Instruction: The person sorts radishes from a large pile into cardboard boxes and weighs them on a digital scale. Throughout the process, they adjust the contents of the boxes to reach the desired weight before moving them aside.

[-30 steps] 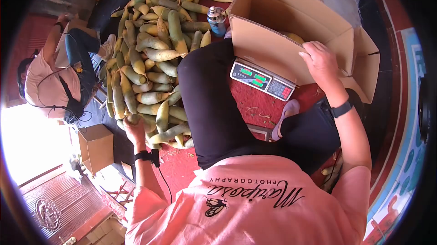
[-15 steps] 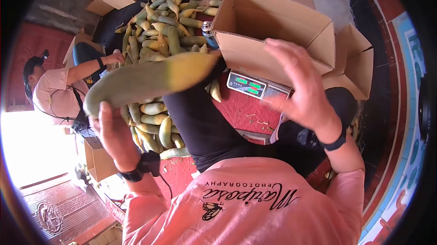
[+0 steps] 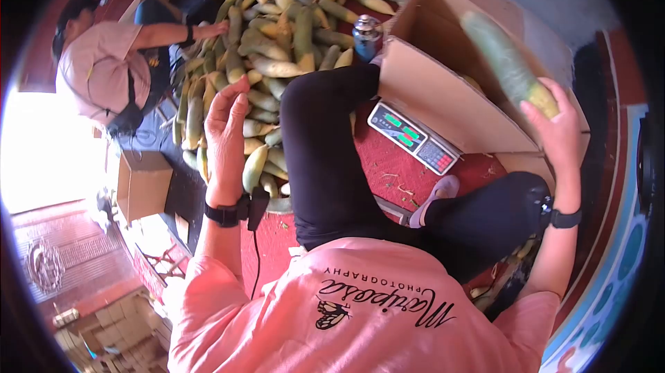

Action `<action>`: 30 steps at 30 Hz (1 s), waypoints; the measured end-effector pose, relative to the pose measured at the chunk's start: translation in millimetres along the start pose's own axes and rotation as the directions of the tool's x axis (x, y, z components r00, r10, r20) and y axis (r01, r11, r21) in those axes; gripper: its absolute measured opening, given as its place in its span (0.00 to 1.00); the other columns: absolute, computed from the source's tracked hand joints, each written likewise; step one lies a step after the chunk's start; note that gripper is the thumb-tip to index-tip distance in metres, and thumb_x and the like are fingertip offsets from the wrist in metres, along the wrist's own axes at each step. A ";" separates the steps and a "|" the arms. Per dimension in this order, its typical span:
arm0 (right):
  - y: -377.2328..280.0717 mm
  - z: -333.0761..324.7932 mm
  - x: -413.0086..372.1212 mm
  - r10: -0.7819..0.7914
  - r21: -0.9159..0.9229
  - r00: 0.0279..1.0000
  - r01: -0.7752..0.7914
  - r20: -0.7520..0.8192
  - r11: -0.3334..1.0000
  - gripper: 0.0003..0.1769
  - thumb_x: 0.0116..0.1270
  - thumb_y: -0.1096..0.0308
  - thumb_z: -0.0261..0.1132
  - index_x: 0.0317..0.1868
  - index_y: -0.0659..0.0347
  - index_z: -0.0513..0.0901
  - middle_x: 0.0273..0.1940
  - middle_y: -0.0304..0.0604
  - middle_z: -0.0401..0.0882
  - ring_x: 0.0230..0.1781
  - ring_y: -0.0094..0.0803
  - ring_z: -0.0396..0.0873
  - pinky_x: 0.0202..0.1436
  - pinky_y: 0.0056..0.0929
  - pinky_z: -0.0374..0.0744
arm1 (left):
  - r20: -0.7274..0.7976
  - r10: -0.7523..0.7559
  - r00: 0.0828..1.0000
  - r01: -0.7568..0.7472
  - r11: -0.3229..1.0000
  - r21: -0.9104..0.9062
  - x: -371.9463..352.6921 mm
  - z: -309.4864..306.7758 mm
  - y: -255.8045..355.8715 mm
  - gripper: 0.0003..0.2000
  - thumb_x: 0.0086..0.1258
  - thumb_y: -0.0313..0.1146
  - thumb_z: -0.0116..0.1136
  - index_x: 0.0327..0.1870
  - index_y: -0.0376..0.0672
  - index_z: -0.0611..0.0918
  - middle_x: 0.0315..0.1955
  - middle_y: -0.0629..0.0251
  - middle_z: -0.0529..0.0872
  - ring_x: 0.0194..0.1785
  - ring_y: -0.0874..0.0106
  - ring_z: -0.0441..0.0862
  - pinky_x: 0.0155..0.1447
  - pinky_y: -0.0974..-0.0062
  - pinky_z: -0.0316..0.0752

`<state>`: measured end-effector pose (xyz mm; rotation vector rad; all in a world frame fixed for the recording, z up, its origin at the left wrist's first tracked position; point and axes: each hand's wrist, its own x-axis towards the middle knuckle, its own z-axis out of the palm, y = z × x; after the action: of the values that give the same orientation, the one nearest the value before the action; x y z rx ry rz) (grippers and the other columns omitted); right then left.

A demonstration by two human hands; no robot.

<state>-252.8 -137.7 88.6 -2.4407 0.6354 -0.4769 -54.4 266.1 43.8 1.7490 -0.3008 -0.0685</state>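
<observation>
My right hand (image 3: 560, 130) grips one end of a long green-and-yellow gourd (image 3: 504, 63) and holds it tilted over the open cardboard box (image 3: 443, 92). That box stands on a digital scale (image 3: 414, 139) with a green display. My left hand (image 3: 227, 123) is raised with its fingers apart and holds nothing. It hovers over the near edge of the big pile of gourds (image 3: 277, 47) on the floor. My bent leg in black trousers (image 3: 322, 144) lies between the pile and the scale.
Another person in a pink shirt (image 3: 104, 72) sits at the far left of the pile, one hand on the gourds. A blue bottle (image 3: 366, 36) stands behind the box. A small cardboard box (image 3: 143, 184) sits at the left on the floor. Red carpet lies under the scale.
The gourd passed from my left hand to my right hand and moved right, above the box. My left hand let go and is back over the pile.
</observation>
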 end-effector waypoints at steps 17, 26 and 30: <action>42.7 32.0 5.9 -0.071 -0.292 0.967 0.143 0.244 0.946 0.19 0.65 0.69 0.58 0.55 0.65 0.72 0.51 0.51 0.75 0.53 0.42 0.74 0.57 0.33 0.71 | -0.119 -0.176 0.977 0.176 0.362 0.915 -85.7 -135.5 -304.0 0.28 0.51 0.37 0.64 0.55 0.41 0.73 0.54 0.55 0.74 0.58 0.59 0.70 0.60 0.64 0.68; -4.7 18.4 -72.1 -0.042 -0.261 0.997 0.059 0.072 0.963 0.12 0.63 0.73 0.58 0.47 0.65 0.76 0.46 0.48 0.76 0.48 0.44 0.75 0.53 0.33 0.73 | -0.122 -0.462 0.879 0.144 0.014 0.989 -45.4 -89.2 -337.6 0.24 0.53 0.36 0.59 0.55 0.49 0.73 0.48 0.52 0.73 0.55 0.56 0.70 0.54 0.61 0.71; -5.6 20.8 -69.8 -0.056 -0.222 0.998 0.064 0.040 0.973 0.12 0.61 0.74 0.59 0.45 0.65 0.77 0.45 0.48 0.76 0.46 0.43 0.76 0.51 0.32 0.73 | -0.020 -0.442 0.897 0.150 0.262 0.953 -72.4 -101.8 -346.2 0.24 0.50 0.32 0.61 0.51 0.43 0.69 0.47 0.50 0.75 0.51 0.51 0.74 0.54 0.59 0.72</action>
<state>-298.9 -87.3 62.5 -2.6806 0.6323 -0.4065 -46.2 439.3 -280.9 3.0326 -0.1724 -0.5027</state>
